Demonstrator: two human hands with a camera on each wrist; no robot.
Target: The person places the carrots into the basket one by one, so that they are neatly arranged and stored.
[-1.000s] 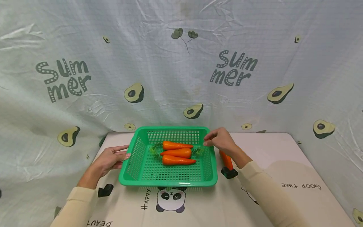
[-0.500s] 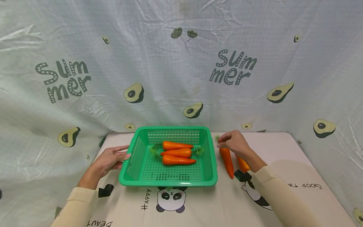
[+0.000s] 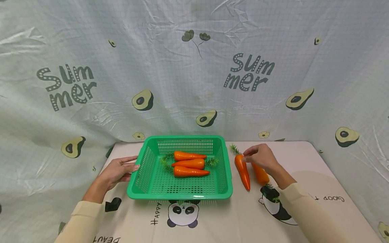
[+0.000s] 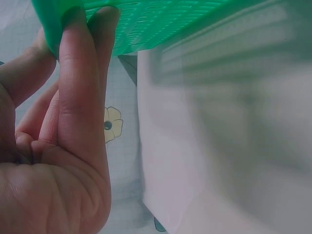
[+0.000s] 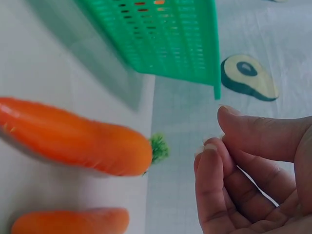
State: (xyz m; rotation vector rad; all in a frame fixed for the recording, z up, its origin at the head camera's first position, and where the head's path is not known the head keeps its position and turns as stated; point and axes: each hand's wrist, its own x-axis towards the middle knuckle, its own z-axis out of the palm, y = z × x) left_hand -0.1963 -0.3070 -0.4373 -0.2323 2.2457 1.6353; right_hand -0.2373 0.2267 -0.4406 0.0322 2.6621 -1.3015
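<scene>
My left hand (image 3: 117,172) grips the left rim of a green plastic basket (image 3: 179,196); in the left wrist view its fingers (image 4: 80,97) meet the basket wall (image 4: 146,22). Three orange carrots with leafy tops lie in the basket, among them a front carrot (image 3: 191,171). To the basket's right, two more carrots rest on the table: a long carrot (image 3: 242,172) and another carrot (image 3: 260,174) partly behind my right hand (image 3: 262,158). That hand hovers over them, fingers loosely bent. The right wrist view shows nothing between its thumb and fingers, with a carrot (image 5: 83,139) beside it.
A pale table cover (image 3: 212,222) printed with a panda and lettering lies under everything. Behind stands a cloth backdrop (image 3: 179,84) with avocado and lettering prints, meeting the table's back edge just behind the basket.
My right hand has moved from the basket's right rim rightward to above the two table carrots, which now show more. My left hand and the basket stay in place.
</scene>
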